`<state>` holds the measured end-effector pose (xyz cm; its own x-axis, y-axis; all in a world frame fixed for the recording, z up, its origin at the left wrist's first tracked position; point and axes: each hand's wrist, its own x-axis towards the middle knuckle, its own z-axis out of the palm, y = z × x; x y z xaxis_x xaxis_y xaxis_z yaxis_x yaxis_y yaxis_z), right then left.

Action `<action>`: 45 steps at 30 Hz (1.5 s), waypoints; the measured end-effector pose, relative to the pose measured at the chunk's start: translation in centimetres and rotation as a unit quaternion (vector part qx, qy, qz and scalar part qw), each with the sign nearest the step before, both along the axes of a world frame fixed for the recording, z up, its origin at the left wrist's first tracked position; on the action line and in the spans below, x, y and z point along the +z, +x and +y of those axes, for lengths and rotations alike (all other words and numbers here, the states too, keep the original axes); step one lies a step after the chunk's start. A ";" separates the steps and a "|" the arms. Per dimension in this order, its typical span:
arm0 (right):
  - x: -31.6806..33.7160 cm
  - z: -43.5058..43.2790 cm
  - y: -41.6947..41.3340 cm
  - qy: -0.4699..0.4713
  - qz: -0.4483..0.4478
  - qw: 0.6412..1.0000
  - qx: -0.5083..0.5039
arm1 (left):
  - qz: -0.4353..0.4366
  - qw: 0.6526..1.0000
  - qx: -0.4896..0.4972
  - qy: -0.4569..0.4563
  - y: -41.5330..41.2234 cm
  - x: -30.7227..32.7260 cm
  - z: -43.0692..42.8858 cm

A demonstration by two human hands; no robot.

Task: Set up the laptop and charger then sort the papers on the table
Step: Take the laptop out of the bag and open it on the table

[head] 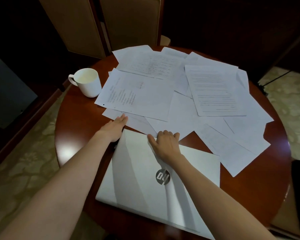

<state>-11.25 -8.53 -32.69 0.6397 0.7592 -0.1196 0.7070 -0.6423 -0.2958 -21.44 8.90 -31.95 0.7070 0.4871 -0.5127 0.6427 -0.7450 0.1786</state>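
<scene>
Over on the left, a white mug (88,84) stands on the round wooden table (76,135), just beside the nearest sheet. If the papers get shoved that way, I'd expect the mug to be nudged or tipped. Its inside looks pale, and I can't tell whether there is any drink in it.

The left hand (113,128) lies flat with its fingers straight. It is at the far left corner of the closed silver HP laptop (137,179), and the fingertips touch the edge of the lowest sheet. A small dark something shows under that wrist, too little of it to name.

The laptop sits on the near part of the table with its far edge tucked against the paper pile. Its near right corner is cut off by the frame.

The right hand (164,145) has its thumb spread on the lid and its fingers curled over the far edge. It seems to be gripping the laptop, though the fingertips are hidden. Sliding the machine forward from here would likely plough into the sheets and crumple them.

The loose printed papers (145,94) overlap in a sprawl across the far and right side. Several of them hang past the rim, so one careless sweep could send them to the floor. The print is too blurred to read.

I see no charger. A dark cable (275,78) crosses the floor at far right, and what it belongs to is unclear.
</scene>
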 end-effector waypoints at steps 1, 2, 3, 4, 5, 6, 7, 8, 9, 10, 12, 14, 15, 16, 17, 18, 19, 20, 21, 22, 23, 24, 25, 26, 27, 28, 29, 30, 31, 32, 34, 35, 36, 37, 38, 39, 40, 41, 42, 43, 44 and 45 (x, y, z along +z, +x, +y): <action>0.0 0.1 0.1 0.003 0.000 1.000 -0.005 | 0.004 1.000 0.000 0.004 0.7 0.0 0.3; -0.1 0.2 0.2 0.003 0.003 1.000 -0.009 | 0.009 1.000 -0.002 0.010 1.4 0.1 0.6; -0.1 0.2 0.2 0.001 0.008 1.000 -0.011 | 0.014 1.000 -0.003 0.013 2.0 0.3 0.9; -0.3 0.3 0.3 -0.003 0.015 1.000 -0.013 | 0.019 1.000 -0.002 0.011 2.5 0.4 1.0; -0.5 0.2 0.3 -0.004 0.026 1.000 -0.018 | 0.023 1.000 0.000 0.007 3.0 0.5 0.9; -0.6 0.2 0.3 -0.005 0.031 0.999 -0.021 | 0.026 1.000 0.006 0.004 3.4 0.6 0.8; -0.7 0.3 0.3 -0.004 0.030 0.999 -0.023 | 0.028 1.000 0.011 0.004 3.9 0.5 0.6; -0.7 0.3 0.4 -0.001 0.023 1.000 -0.021 | 0.027 0.999 0.017 0.005 4.3 0.5 0.6; -0.7 0.3 0.4 0.002 0.019 1.000 -0.019 | 0.023 1.000 0.020 0.007 4.7 0.4 0.5; -0.7 0.4 0.5 0.005 0.017 1.000 -0.015 | 0.015 1.000 0.023 0.011 4.9 0.3 0.5; -0.9 0.4 0.4 0.017 0.015 1.000 -0.010 | -0.001 0.999 0.027 0.018 5.1 0.1 0.5; -1.0 0.3 0.5 0.029 0.016 0.999 -0.011 | -0.023 0.999 0.023 0.018 4.9 -0.1 0.6; -1.0 0.3 0.4 0.039 0.021 0.999 -0.013 | -0.034 0.999 0.025 0.015 4.7 -0.2 0.7; -1.1 0.2 0.4 0.050 0.025 0.998 -0.014 | -0.045 0.998 0.028 0.015 4.4 -0.4 0.7; -1.2 0.2 0.5 0.061 0.032 0.997 -0.016 | -0.054 0.998 0.030 0.017 4.0 -0.7 0.6; -1.4 0.1 0.6 0.075 0.041 0.996 -0.021 | -0.061 0.997 0.033 0.018 3.6 -1.0 0.4; -1.5 0.0 0.7 0.089 0.048 0.994 -0.030 | -0.068 0.997 0.038 0.020 3.3 -1.4 0.1; -1.5 0.0 0.8 0.098 0.050 0.993 -0.039 | -0.079 0.996 0.042 0.023 3.0 -1.7 -0.1; -1.5 0.1 0.9 0.104 0.051 0.992 -0.046 | -0.089 0.995 0.047 0.025 2.8 -1.9 -0.3; -1.5 0.1 1.0 0.108 0.051 0.992 -0.048 | -0.100 0.993 0.052 0.026 2.8 -1.9 -0.4; -1.5 0.1 1.1 0.111 0.048 0.992 -0.048 | -0.109 0.992 0.055 0.028 2.7 -1.9 -0.6; -1.4 0.1 1.2 0.113 0.041 0.992 -0.044 | -0.118 0.991 0.056 0.031 2.7 -1.8 -0.7; -1.4 0.0 1.1 0.114 0.031 0.992 -0.037 | -0.125 0.990 0.056 0.037 2.7 -1.7 -1.0; -1.3 -0.1 1.1 0.115 0.021 0.993 -0.027 | -0.132 0.989 0.056 0.045 2.6 -1.5 -1.2; -1.3 -0.1 1.1 0.118 0.012 0.993 -0.018 | -0.137 0.988 0.055 0.052 2.5 -1.4 -1.4; -1.4 -0.2 1.1 0.122 0.003 0.993 -0.011 | -0.143 0.987 0.052 0.058 2.4 -1.4 -1.7; -1.4 -0.3 1.0 0.125 -0.005 0.992 -0.006 | -0.152 0.985 0.048 0.063 2.3 -1.5 -1.9; -1.5 -0.4 0.9 0.130 -0.016 0.991 0.000 | -0.159 0.984 0.043 0.071 2.2 -1.6 -2.2; -1.6 -0.5 0.8 0.133 -0.026 0.991 0.003 | -0.164 0.983 0.039 0.079 2.0 -1.7 -2.5; -1.8 -0.5 0.6 0.139 -0.036 0.990 0.006 | -0.175 0.980 0.034 0.086 1.9 -1.7 -2.8; -1.9 -0.9 0.0 0.155 -0.052 0.986 0.011 | -0.203 0.974 0.021 0.096 1.4 -1.7 -3.6; -1.9 -1.3 -0.3 0.160 -0.058 0.985 0.013 | -0.213 0.972 0.010 0.099 1.0 -1.6 -4.1; -1.9 -1.7 -0.8 0.157 -0.069 0.985 0.017 | -0.221 0.970 -0.004 0.097 0.6 -1.6 -4.6; -1.9 -2.1 -1.2 0.148 -0.085 0.985 0.020 | -0.226 0.970 -0.019 0.092 0.1 -1.6 -5.0; -1.8 -2.7 -1.8 0.134 -0.104 0.985 0.024 | -0.228 0.969 -0.033 0.085 -0.4 -1.7 -5.4; -1.7 -3.3 -2.3 0.122 -0.117 0.985 0.028 | -0.229 0.969 -0.047 0.078 -0.9 -1.8 -5.8; -1.6 -4.0 -2.7 0.113 -0.120 0.986 0.036 | -0.230 0.969 -0.057 0.072 -1.5 -1.8 -6.2; -1.4 -4.7 -3.2 0.106 -0.109 0.987 0.049 | -0.234 0.968 -0.065 0.068 -1.9 -1.9 -6.5; -1.1 -5.3 -3.7 0.097 -0.087 0.989 0.067 | -0.236 0.967 -0.069 0.067 -2.4 -2.1 -6.7; -0.7 -6.0 -4.3 0.083 -0.061 0.991 0.087 | -0.237 0.966 -0.070 0.071 -2.9 -2.2 -6.9; -0.3 -6.7 -5.0 0.065 -0.037 0.991 0.107 | -0.240 0.966 -0.067 0.073 -3.4 -2.2 -7.0; 0.1 -7.4 -5.7 0.046 -0.016 0.991 0.122 | -0.249 0.964 -0.063 0.073 -3.8 -2.3 -7.2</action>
<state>-16.96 -15.89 -32.58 0.4372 0.8990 -0.0254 0.8481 -0.4215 -0.3210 -25.24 1.68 -34.28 0.9058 0.4228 -0.0282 0.4078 -0.8517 0.3291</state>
